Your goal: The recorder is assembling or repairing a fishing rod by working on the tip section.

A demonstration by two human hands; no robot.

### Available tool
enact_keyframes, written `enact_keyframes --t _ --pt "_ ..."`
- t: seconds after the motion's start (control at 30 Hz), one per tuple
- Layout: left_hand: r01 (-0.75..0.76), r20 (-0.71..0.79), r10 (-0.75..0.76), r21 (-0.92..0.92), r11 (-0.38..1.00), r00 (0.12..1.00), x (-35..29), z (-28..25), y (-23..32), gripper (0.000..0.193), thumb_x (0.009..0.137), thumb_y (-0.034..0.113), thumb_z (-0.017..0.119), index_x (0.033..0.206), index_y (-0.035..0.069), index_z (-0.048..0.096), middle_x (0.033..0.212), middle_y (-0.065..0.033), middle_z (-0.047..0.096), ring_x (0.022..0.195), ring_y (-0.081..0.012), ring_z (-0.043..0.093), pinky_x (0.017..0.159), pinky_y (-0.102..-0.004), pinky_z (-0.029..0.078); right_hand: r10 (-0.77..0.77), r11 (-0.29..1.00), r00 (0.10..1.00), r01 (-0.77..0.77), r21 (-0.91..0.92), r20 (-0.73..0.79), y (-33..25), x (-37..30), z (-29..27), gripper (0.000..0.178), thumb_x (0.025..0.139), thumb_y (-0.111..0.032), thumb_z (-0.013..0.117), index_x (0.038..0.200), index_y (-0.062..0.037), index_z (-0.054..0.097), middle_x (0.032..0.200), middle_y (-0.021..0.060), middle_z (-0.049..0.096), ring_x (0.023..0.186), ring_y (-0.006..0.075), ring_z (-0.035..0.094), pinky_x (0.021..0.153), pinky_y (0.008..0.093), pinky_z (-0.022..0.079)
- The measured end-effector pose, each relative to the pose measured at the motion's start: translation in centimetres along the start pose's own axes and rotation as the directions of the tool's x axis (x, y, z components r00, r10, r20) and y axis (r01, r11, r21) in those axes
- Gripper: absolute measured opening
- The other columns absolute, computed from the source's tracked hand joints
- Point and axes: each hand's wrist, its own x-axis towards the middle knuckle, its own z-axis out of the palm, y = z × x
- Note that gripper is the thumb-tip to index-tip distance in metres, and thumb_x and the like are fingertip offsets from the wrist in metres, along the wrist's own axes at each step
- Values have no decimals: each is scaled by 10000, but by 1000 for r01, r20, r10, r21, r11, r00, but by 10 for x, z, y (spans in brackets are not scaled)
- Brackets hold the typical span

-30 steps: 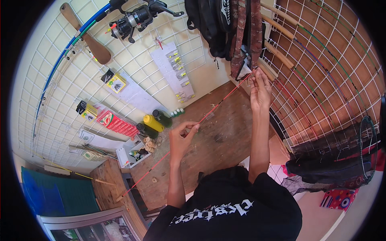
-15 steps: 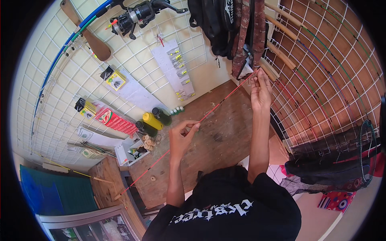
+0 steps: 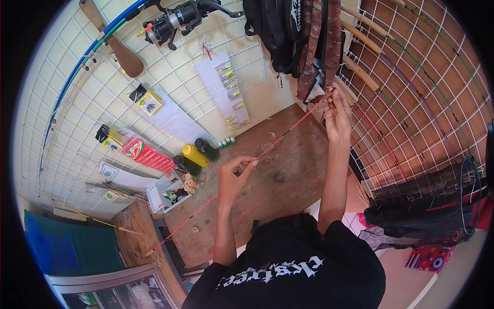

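Note:
A thin red fishing rod with dark bands runs diagonally in front of me, from a light brown lower end near the wooden bench at left up to the right. My left hand is closed around its middle, thumb and fingertips pinched together. Higher up, at the rod's upper right end, the fingers of my right hand pinch it; the very end is partly hidden by them and by the bags behind. Below the rod lies a worn wooden tabletop.
Bottles and a white box of small items stand at the table's left side. Lure cards and a reel hang on the wall grid. Bags hang behind my right hand; rods and a net are at right.
Both hands have shifted very slightly to the right with the rod. The grip of each hand stays the same.

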Motion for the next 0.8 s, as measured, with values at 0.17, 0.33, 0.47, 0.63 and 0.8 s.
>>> enact_keyframes --t 0.17,0.33,0.47,0.63,0.8 --pt "-25 31 25 -12 1000 999 1 0 -7 114 818 112 680 905 45 707 691 12 609 492 -3 403 433 -202 287 68 995 991 -59 -80 116 -18 5 -11 258 873 -89 627 1121 -20 603 924 29 629 771 82 564 758 233 492" --pt "-6 43 7 -14 1000 999 1 1 -6 117 818 114 681 909 45 707 693 10 611 498 -5 414 433 -200 293 35 988 977 -2 -154 210 -32 7 -15 206 865 -65 632 1067 -30 611 919 40 626 810 103 571 769 246 480" --pt "6 51 -4 -32 999 999 0 2 -5 124 821 119 681 915 43 705 691 14 607 498 -4 412 432 -196 290 -42 942 980 103 -319 192 -39 2 -11 139 860 -51 635 995 -19 616 903 80 643 783 115 585 718 241 487" --pt "16 70 -14 -30 999 997 1 4 -2 125 825 125 680 917 42 700 688 19 599 498 -2 408 430 -195 284 -162 908 982 188 -375 101 -42 -4 -5 146 854 -74 649 985 -16 622 836 68 669 703 92 606 669 214 511" --pt "0 52 2 -36 999 999 2 5 -6 120 828 125 676 915 44 696 688 20 598 497 1 404 428 -193 273 -160 846 986 156 -509 36 -45 -5 -7 157 868 -111 641 989 -14 613 896 100 685 758 106 637 695 221 511"
